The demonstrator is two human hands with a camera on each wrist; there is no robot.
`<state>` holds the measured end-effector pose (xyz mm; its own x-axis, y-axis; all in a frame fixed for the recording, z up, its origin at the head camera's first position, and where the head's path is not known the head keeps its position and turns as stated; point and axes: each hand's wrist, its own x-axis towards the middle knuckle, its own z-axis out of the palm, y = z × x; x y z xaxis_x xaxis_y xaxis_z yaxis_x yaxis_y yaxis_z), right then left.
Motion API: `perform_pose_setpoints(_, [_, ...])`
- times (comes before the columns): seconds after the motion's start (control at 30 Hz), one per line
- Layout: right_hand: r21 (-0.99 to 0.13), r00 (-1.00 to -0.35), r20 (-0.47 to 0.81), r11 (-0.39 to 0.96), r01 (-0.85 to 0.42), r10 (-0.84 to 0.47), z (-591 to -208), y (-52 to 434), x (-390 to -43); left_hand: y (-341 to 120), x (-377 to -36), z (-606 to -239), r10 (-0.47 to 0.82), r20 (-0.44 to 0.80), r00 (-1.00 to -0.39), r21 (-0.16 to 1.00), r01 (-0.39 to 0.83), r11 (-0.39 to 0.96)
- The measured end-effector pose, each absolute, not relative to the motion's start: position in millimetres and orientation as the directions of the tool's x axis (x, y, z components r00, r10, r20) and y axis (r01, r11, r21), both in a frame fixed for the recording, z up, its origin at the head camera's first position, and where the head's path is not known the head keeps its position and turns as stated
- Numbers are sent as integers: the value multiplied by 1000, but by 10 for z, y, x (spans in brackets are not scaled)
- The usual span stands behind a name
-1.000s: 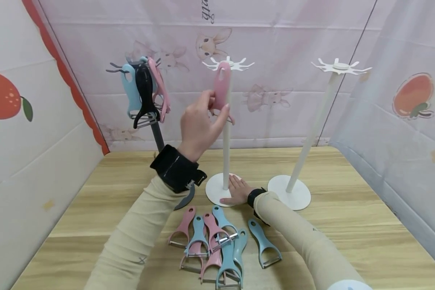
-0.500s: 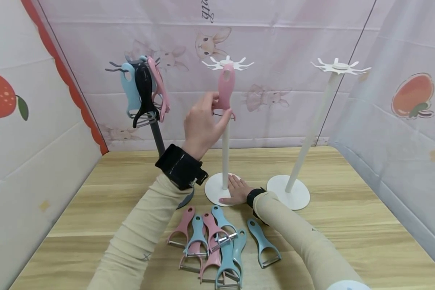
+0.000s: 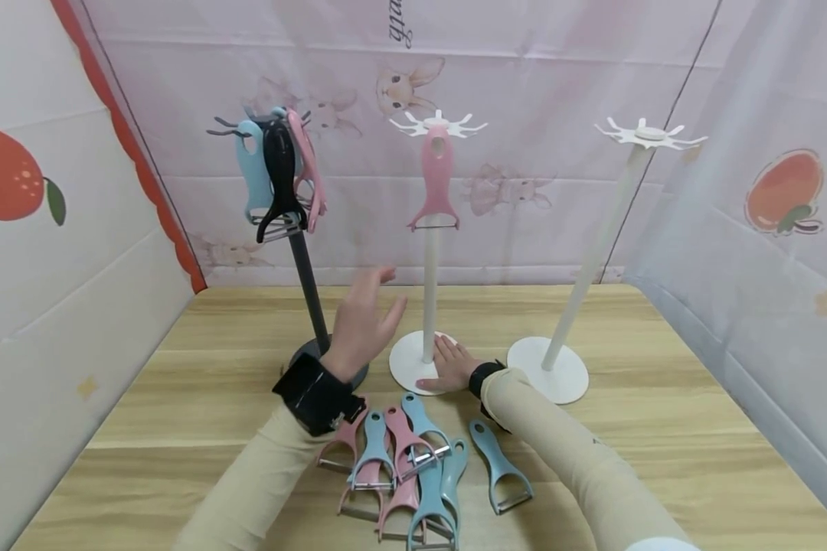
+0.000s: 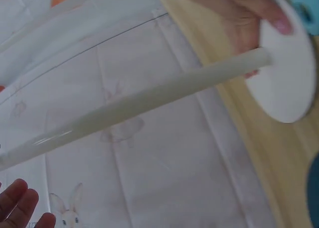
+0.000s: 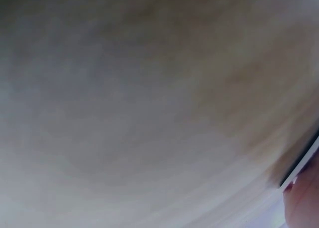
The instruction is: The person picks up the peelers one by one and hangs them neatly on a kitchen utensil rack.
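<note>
A pink peeler [image 3: 437, 172] hangs by its handle hole from a hook of the middle white stand [image 3: 430, 275]. Below it and to its left, my left hand [image 3: 362, 325] is in the air, holding nothing, its fingers loosely bent. My right hand [image 3: 452, 366] lies flat on that stand's round white base [image 3: 408, 363], beside the pole. Several pink and blue peelers [image 3: 375, 451] are heaped on the table in front of the stands, and a single blue peeler [image 3: 499, 465] lies to their right. The right wrist view is mostly blurred.
To the left, a dark grey stand [image 3: 308, 279] carries blue, black and pink peelers [image 3: 280, 172]. A second white stand [image 3: 596, 249] with bare hooks is on the right. Printed cloth walls [image 3: 544, 69] enclose the wooden table [image 3: 661, 428] at the back and sides.
My left hand has let go of the pink peeler, which now hangs on the middle stand, and has moved down and slightly left. My right hand keeps its place on the base.
</note>
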<state>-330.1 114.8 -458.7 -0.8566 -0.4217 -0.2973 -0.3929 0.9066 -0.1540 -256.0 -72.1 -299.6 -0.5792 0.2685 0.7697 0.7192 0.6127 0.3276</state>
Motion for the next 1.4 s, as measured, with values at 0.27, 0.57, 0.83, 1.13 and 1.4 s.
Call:
perform_pose_setpoints(0.27, [-153, -859, -291, 907, -392, -420, -4621, 1145, -3299, -980, -2355, -3437, 370, 656, -657, 278, 667, 691])
perform_pose_setpoints(0.57, [-158, -862, -272, 904, -398, -428, -4617, 1126, -3288, -1249, -2086, -3789, 433, 196, -880, 194, 468, 862])
perform_pose_setpoints(0.83, [-154, -854, -301, 905, -396, -425, -4539, 1120, -3250, -1346, -1930, -3948, 450, 72, -890, 222, 454, 863])
perform_pose_setpoints(1.13, [-164, -850, -293, 899, -406, -437, -4553, 1145, -3261, -1340, -1932, -4012, 456, -9, -890, 238, 441, 866])
perform_pose_setpoints(1.4, [-163, -853, -275, 896, -413, -443, -4620, 1158, -3317, -1262, -1961, -4029, 413, -31, -910, 288, 387, 876])
